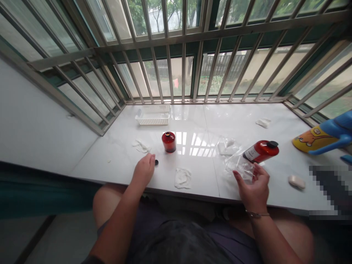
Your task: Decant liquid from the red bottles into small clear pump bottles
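My left hand (144,169) is closed near the table's front edge, its fingertips against a small black bottle cap (156,162). Just beyond it stands an uncapped amber-red bottle (168,142), upright, with some dark liquid low inside. My right hand (253,183) has thumb and fingers curved around crinkled clear plastic (243,169), which looks like a bag; its exact shape is hard to make out. Right behind that plastic is a larger amber-red bottle (264,151) with a black cap and a white label. It appears tilted by the wide view.
A white perforated basket (153,120) sits by the window bars. Crumpled tissues (142,146) and a folded tissue (183,178) lie on the white tabletop (198,161). A pale soap-like lump (296,182) and a blue-yellow watering can (319,137) are at the right.
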`<state>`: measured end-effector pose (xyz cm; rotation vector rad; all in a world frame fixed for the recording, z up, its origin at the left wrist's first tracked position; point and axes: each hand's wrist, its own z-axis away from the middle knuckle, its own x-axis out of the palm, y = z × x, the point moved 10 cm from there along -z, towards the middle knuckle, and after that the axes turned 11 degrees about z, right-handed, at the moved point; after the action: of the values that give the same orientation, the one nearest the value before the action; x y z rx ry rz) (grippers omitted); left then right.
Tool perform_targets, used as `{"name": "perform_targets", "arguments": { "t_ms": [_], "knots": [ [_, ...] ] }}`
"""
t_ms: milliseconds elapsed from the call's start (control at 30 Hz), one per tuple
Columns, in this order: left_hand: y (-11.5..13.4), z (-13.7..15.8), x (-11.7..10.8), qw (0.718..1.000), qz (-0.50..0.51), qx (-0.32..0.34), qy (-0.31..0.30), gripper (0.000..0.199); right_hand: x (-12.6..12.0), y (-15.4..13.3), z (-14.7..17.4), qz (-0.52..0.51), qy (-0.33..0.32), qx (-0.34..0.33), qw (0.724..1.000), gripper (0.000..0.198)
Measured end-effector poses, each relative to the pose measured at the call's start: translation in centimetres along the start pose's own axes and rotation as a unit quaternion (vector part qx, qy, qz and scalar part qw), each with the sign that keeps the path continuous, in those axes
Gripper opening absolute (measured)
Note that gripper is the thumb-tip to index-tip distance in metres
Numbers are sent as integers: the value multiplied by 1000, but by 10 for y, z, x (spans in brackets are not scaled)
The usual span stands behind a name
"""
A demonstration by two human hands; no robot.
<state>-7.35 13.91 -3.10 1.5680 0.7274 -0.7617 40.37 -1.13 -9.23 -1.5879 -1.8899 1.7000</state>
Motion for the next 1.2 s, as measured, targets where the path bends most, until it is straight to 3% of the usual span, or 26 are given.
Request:
{"name": "perform_targets", "arguments": {
  "t_ms": [167, 300, 500, 700, 800, 900, 1067, 1200],
  "knots": [
    [-73, -38, -58, 992, -53, -87, 70, 42, 0, 0, 1, 5, 3, 1, 1000, 103],
    [-107, -74, -76, 988, -56, -114, 91, 31, 0, -1, 1, 7, 2, 4, 1000, 105],
    [-117, -110, -68, 990, -81, -84, 81, 27, 0, -5, 0, 11, -4, -3, 1000, 101],
    [-107, -91, -52, 988, -125, -48, 77, 35, 1, -6, 0, 11, -3, -10, 1000, 99],
    [-90, -70, -48, 987, -130, -19, 97, 40, 2, -7, 0, 9, -2, -15, 1000, 99],
    [-48, -42, -34, 988, -85, 70, 113, 36, 3, -6, -1, -2, -5, -14, 1000, 100],
    [35, 7, 37, 980, 36, 193, -28, 21, 3, -4, 0, 9, -5, -14, 1000, 97],
    [72, 28, 85, 973, 28, 203, -107, 12, 3, -5, 0, 8, -2, -23, 1000, 96]
  ]
}}
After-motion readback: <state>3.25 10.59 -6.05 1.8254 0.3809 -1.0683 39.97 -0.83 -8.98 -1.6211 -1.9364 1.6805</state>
